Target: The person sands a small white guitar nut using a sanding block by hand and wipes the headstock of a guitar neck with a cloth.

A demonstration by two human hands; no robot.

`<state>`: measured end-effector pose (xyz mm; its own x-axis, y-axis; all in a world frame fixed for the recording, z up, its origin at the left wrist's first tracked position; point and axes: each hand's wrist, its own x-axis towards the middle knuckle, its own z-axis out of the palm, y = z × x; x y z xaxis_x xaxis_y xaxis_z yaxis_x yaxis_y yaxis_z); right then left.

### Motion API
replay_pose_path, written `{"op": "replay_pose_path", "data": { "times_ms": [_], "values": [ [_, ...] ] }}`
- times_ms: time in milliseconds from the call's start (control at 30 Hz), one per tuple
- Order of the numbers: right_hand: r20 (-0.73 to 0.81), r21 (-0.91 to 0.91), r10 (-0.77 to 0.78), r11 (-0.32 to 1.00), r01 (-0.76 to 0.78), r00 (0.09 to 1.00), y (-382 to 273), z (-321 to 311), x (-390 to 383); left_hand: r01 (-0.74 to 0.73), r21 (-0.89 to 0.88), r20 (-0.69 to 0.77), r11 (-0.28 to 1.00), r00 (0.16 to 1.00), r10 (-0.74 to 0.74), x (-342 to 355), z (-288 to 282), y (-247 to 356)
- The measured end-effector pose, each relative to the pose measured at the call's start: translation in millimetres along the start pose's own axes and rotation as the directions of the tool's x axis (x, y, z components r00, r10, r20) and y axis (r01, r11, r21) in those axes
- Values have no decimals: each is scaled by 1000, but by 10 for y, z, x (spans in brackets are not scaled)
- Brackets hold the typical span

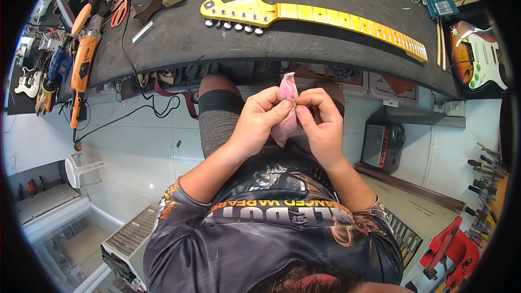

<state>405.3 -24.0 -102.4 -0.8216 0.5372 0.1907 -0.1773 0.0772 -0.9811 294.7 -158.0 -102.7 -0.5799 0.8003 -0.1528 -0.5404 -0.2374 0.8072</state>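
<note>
Between my two hands, above my lap, is a crumpled pink cloth (286, 129). My left hand (262, 113) pinches it from the left, thumb on top. From the right, my right hand (321, 116) grips it with thumb and fingers pressed together. One pale end of the cloth sticks up past my fingers, and the other hangs toward my shirt. Beyond my hands, a yellow guitar neck (342, 20) lies across the dark workbench (179, 40), its headstock with tuning pegs to the left and its fretboard facing up.
An orange power tool (84, 68) with a cord stands at the bench's left end, near orange-handled scissors (119, 12). A sunburst guitar body (476, 57) lies at the right. Below are a small amplifier (382, 144), a white stool (82, 170) and a red clamp-like tool (451, 252).
</note>
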Motion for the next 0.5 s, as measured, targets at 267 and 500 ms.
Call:
{"op": "replay_pose_path", "data": {
  "times_ms": [267,500],
  "values": [
    [54,-110,-114,987,119,992,-24,-9,18,21,-42,61,999,998,-18,-15,-60,-12],
    [32,2,-69,998,69,997,-9,-4,16,23,-45,47,999,999,-21,-33,-25,18]
  ]
}}
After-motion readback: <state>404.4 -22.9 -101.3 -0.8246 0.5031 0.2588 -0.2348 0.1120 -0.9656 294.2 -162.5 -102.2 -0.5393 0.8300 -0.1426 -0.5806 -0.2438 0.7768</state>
